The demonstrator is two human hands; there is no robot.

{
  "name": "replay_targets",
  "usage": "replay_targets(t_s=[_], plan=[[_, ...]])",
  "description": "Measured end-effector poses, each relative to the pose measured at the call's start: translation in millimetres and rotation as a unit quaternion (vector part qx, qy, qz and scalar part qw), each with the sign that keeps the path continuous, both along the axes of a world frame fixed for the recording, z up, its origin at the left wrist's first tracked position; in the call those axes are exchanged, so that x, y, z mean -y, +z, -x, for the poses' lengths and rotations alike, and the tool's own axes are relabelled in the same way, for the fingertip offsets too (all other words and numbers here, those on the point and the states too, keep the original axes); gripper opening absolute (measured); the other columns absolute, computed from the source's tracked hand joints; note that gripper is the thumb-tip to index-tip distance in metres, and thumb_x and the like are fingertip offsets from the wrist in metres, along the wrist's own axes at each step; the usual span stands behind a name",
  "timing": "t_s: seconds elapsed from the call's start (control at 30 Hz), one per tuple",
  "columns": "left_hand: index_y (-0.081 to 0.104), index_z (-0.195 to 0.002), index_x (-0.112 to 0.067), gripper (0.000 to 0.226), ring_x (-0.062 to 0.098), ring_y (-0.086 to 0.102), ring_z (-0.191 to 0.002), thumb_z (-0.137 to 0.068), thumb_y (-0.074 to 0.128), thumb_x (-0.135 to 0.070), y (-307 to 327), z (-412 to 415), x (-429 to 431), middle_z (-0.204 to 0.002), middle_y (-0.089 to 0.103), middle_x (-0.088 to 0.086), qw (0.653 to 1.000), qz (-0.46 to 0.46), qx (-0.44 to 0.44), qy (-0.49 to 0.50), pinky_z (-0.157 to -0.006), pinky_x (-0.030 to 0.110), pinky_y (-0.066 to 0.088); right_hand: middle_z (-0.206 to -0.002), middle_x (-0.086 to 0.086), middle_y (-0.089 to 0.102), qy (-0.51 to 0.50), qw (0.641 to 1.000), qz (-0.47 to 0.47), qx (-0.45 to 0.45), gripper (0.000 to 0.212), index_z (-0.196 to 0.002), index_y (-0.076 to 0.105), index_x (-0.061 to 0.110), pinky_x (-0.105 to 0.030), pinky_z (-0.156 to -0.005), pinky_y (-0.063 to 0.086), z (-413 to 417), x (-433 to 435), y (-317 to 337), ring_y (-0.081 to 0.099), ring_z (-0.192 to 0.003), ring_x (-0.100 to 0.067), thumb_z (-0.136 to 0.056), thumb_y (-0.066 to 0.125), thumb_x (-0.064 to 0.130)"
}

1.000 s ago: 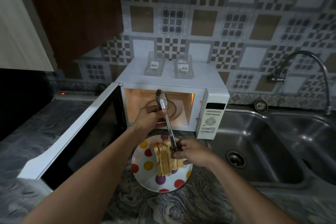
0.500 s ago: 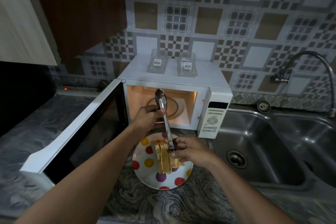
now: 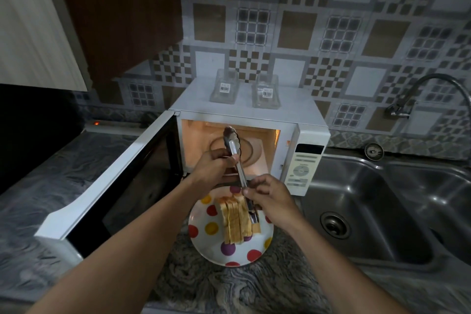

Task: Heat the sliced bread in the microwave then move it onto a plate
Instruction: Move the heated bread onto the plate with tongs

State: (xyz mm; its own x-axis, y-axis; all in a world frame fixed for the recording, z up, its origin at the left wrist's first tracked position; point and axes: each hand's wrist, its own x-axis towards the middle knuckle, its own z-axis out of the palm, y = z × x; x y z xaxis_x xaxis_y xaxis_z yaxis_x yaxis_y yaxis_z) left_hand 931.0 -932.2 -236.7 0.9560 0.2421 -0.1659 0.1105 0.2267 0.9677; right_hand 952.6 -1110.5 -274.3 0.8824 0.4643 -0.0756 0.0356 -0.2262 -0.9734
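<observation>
Long steel tongs (image 3: 240,173) gripped two-handed
Head view: left hand (image 3: 215,168) curls round the tongs near their scalloped tips, right hand (image 3: 269,195) pinches the shaft; browned bread slices (image 3: 235,219) stand on edge on the spotted white plate (image 3: 210,241), just below the nearer right hand.

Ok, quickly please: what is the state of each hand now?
Left hand: closed, grips the tongs near their upper end.
Right hand: closed, pinches the tongs lower down, over the bread slices.
</observation>
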Motion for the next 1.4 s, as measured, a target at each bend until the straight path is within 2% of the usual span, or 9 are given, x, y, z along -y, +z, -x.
replay_targets(t_s=[0.17,0.27,0.43,0.63,0.8,0.9,1.1,1.23,1.4], plan=[[0.072,-0.104,-0.012,0.020,0.025,0.068,-0.105,-0.090,0.068,-0.026,-7.9,-3.7,-0.7,-0.107,0.072,0.009,0.999,-0.044,-0.013,-0.016,-0.090,0.045,0.057,-0.084,-0.006,0.072,-0.045,0.998,-0.010,0.047,0.023,-0.090,0.065,0.008,-0.030,-0.074,0.053,-1.4,-6.1,5.0,0.069,-0.080,-0.017,-0.087,0.077,0.027],[0.072,-0.107,-0.013,0.022,0.024,0.069,-0.105,-0.090,0.068,-0.026,-7.6,-4.0,-2.5,-0.110,0.072,0.010,0.999,-0.041,-0.023,-0.009,-0.093,0.048,0.055,-0.091,-0.002,0.075,-0.035,0.998,-0.048,0.026,0.013,-0.100,0.071,0.015,-0.022,-0.078,0.053,-0.3,-3.4,6.2,0.071,-0.088,-0.011,-0.089,0.075,0.022],[0.065,-0.115,-0.006,0.025,0.035,0.069,-0.102,-0.094,0.064,-0.019,-8.7,-0.4,-2.2,-0.110,0.071,0.019,0.999,0.026,-0.030,-0.020,-0.092,0.052,0.055,-0.102,-0.007,0.072,-0.015,0.999,-0.046,0.022,0.036,-0.130,0.066,0.028,-0.018,-0.075,0.051,-1.9,-3.9,3.3,0.068,-0.085,-0.010,-0.096,0.067,0.018],[0.052,-0.128,-0.011,0.051,0.038,0.068,-0.106,-0.083,0.075,-0.010,-14.4,7.5,-5.8,-0.114,0.069,0.024,0.994,0.021,-0.033,-0.103,-0.101,0.052,0.050,-0.108,0.012,0.071,-0.014,0.999,-0.040,0.021,0.035,-0.123,0.065,0.044,-0.024,-0.069,0.057,-0.6,-7.5,1.3,0.067,-0.080,-0.001,-0.098,0.063,0.019],[0.051,-0.126,-0.004,0.042,0.039,0.069,-0.101,-0.087,0.068,-0.002,-16.6,5.7,-4.3,-0.110,0.069,0.028,0.998,0.016,-0.015,-0.052,-0.093,0.046,0.056,-0.123,0.005,0.068,-0.023,0.999,-0.041,0.002,0.037,-0.132,0.065,0.029,-0.025,-0.072,0.059,-2.5,-10.9,-3.6,0.069,-0.096,-0.009,-0.098,0.063,0.014],[0.052,-0.126,-0.004,0.041,0.038,0.070,-0.097,-0.089,0.069,-0.006,-21.3,2.6,-4.8,-0.109,0.068,0.027,0.999,0.037,-0.008,0.015,-0.091,0.047,0.057,-0.116,-0.003,0.068,-0.047,0.998,-0.037,-0.020,0.031,-0.127,0.066,0.015,-0.026,-0.072,0.060,-3.6,-13.9,-6.5,0.071,-0.089,-0.008,-0.097,0.063,0.009],[0.071,-0.099,0.004,0.038,0.021,0.073,-0.071,-0.100,0.055,-0.030,-26.4,3.9,11.3,-0.089,0.075,0.018,0.990,-0.062,-0.111,0.052,-0.059,0.026,0.058,-0.100,0.005,0.070,-0.073,0.996,0.018,0.037,0.019,-0.108,0.070,0.025,-0.014,-0.067,0.053,-4.1,-23.4,-17.8,0.067,-0.090,-0.007,-0.095,0.067,0.012],[0.070,-0.100,0.003,0.033,0.025,0.074,-0.082,-0.102,0.051,-0.024,-30.0,3.8,15.4,-0.094,0.075,0.018,0.987,-0.083,-0.124,0.061,-0.081,0.040,0.060,-0.097,0.013,0.069,-0.089,0.991,0.076,0.064,0.021,-0.108,0.074,0.028,-0.036,-0.079,0.061,-1.3,-27.0,-25.8,0.069,-0.090,-0.008,-0.094,0.067,0.013],[0.068,-0.101,-0.002,0.025,0.027,0.072,-0.086,-0.101,0.052,-0.021,-33.2,2.9,17.2,-0.096,0.074,0.016,0.987,-0.055,-0.143,0.053,-0.083,0.042,0.060,-0.099,0.012,0.071,-0.110,0.977,0.138,0.119,0.021,-0.108,0.074,0.027,-0.026,-0.081,0.055,1.9,-32.2,-23.5,0.066,-0.091,-0.006,-0.091,0.069,0.014]])
